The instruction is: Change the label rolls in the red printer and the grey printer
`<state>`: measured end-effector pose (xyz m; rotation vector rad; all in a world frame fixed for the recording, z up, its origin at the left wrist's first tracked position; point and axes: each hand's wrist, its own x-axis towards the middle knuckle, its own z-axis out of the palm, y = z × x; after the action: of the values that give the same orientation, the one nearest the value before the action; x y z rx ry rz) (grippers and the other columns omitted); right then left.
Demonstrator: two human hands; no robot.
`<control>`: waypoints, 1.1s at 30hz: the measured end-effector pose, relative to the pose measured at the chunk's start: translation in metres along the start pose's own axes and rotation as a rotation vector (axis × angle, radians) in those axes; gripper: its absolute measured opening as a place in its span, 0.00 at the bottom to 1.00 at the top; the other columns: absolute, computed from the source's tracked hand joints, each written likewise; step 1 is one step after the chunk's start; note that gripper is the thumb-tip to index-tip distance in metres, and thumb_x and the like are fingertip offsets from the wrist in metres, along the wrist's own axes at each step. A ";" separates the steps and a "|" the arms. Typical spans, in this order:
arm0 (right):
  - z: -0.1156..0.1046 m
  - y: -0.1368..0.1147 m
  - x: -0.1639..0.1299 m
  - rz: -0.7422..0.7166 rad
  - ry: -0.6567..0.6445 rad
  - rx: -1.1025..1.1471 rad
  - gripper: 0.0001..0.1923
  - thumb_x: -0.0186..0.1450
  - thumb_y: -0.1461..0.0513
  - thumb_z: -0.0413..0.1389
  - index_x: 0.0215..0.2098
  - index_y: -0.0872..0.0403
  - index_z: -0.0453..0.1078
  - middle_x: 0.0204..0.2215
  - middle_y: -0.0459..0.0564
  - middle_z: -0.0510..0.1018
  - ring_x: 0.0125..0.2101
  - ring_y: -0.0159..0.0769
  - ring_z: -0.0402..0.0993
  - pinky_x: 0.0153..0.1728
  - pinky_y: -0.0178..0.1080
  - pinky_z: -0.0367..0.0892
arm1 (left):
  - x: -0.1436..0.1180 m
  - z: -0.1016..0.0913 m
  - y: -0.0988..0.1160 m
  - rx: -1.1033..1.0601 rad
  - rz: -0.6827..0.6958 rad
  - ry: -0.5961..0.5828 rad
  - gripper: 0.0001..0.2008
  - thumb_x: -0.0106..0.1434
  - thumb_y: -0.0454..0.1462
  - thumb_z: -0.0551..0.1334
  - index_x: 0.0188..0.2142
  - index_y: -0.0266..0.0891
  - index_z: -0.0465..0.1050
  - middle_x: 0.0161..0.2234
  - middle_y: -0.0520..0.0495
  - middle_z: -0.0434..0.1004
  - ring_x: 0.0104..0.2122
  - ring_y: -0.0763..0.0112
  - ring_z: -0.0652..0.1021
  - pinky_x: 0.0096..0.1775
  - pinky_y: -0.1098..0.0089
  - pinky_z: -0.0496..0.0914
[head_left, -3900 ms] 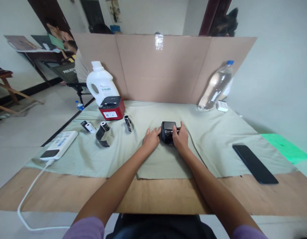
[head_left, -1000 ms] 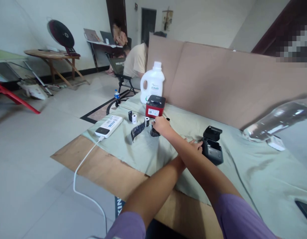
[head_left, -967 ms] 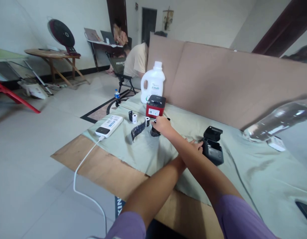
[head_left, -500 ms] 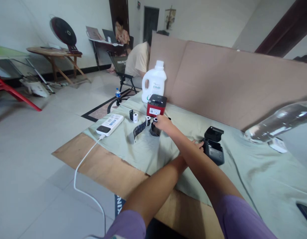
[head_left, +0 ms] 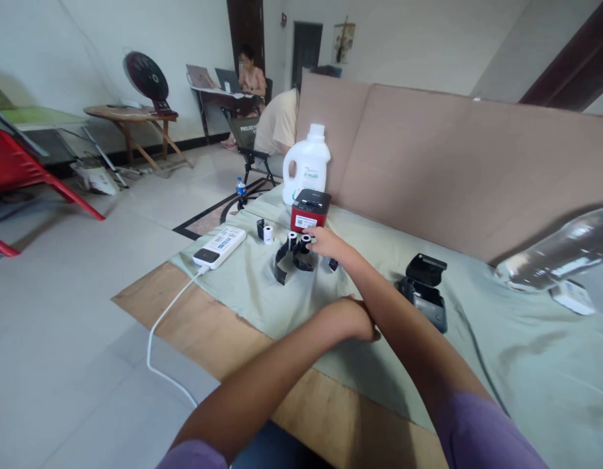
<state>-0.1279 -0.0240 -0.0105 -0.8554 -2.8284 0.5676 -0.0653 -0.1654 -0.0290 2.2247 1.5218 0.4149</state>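
Two hands cross over the green cloth (head_left: pixel 262 286): our right hand (head_left: pixel 325 242) pinches a black label roll (head_left: pixel 304 251) just in front of the red printer (head_left: pixel 310 210), while our left hand (head_left: pixel 353 319), loosely curled and holding nothing, rests nearer us. Beside it, right of the red printer, the black printer (head_left: pixel 423 293) stands lid-up. We judge that a firm pinch keeps the trailing strip from unwinding.

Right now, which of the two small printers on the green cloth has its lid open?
The black printer beside the right forearm: its lid is flipped up. The red-and-black printer by the white jug is closed.
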 end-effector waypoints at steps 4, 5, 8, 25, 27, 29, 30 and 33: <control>0.003 -0.006 -0.002 -0.006 0.049 -0.053 0.19 0.61 0.66 0.61 0.52 0.50 0.76 0.49 0.52 0.83 0.49 0.44 0.79 0.48 0.37 0.69 | -0.052 -0.079 -0.037 0.032 -0.349 -0.040 0.13 0.62 0.41 0.57 0.32 0.42 0.81 0.32 0.45 0.84 0.30 0.61 0.81 0.30 0.66 0.69; 0.004 -0.007 -0.006 0.002 0.075 -0.056 0.20 0.62 0.65 0.61 0.52 0.50 0.76 0.48 0.52 0.83 0.48 0.45 0.79 0.47 0.38 0.69 | -0.060 -0.097 -0.050 0.069 -0.442 0.126 0.14 0.63 0.42 0.56 0.33 0.43 0.81 0.34 0.46 0.84 0.33 0.61 0.81 0.32 0.67 0.69; 0.008 -0.007 -0.018 0.039 0.163 -0.071 0.21 0.63 0.65 0.59 0.54 0.48 0.74 0.49 0.53 0.82 0.48 0.46 0.78 0.47 0.40 0.69 | -0.068 -0.131 -0.092 0.195 -0.802 0.383 0.16 0.61 0.49 0.59 0.38 0.46 0.81 0.40 0.45 0.84 0.41 0.55 0.81 0.37 0.65 0.70; 0.017 -0.013 -0.027 0.024 0.254 -0.164 0.14 0.67 0.64 0.56 0.50 0.49 0.75 0.42 0.56 0.82 0.53 0.51 0.67 0.52 0.50 0.55 | -0.036 -0.145 -0.157 -0.033 -0.602 0.000 0.13 0.51 0.43 0.62 0.32 0.43 0.83 0.30 0.51 0.82 0.34 0.62 0.79 0.38 0.70 0.70; 0.017 -0.011 -0.026 0.019 0.255 -0.160 0.14 0.67 0.64 0.57 0.51 0.49 0.75 0.43 0.56 0.82 0.53 0.51 0.67 0.52 0.50 0.55 | -0.038 -0.142 -0.166 0.023 -0.600 0.049 0.13 0.51 0.41 0.62 0.34 0.43 0.83 0.33 0.51 0.83 0.35 0.63 0.79 0.39 0.70 0.70; 0.016 -0.009 -0.026 0.011 0.255 -0.151 0.14 0.67 0.63 0.58 0.51 0.49 0.75 0.43 0.56 0.82 0.53 0.51 0.67 0.52 0.50 0.55 | -0.041 -0.138 -0.172 0.168 -0.614 0.131 0.12 0.51 0.38 0.63 0.35 0.45 0.82 0.35 0.50 0.82 0.37 0.62 0.78 0.39 0.69 0.70; 0.016 -0.008 -0.026 0.006 0.254 -0.145 0.14 0.66 0.63 0.58 0.50 0.49 0.76 0.43 0.56 0.82 0.53 0.51 0.67 0.52 0.50 0.55 | -0.042 -0.135 -0.173 0.250 -0.608 0.178 0.12 0.51 0.37 0.63 0.35 0.45 0.81 0.37 0.49 0.80 0.38 0.61 0.78 0.40 0.68 0.70; 0.016 -0.004 -0.025 -0.016 0.252 -0.098 0.14 0.65 0.64 0.60 0.49 0.48 0.76 0.42 0.55 0.82 0.52 0.50 0.68 0.53 0.51 0.56 | -0.046 -0.127 -0.172 0.428 -0.533 0.318 0.08 0.54 0.38 0.65 0.34 0.46 0.81 0.39 0.44 0.75 0.44 0.55 0.76 0.44 0.63 0.70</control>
<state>-0.1132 -0.0457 -0.0236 -0.8539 -2.6477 0.2962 -0.2797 -0.1323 -0.0030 1.9746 2.4796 0.3013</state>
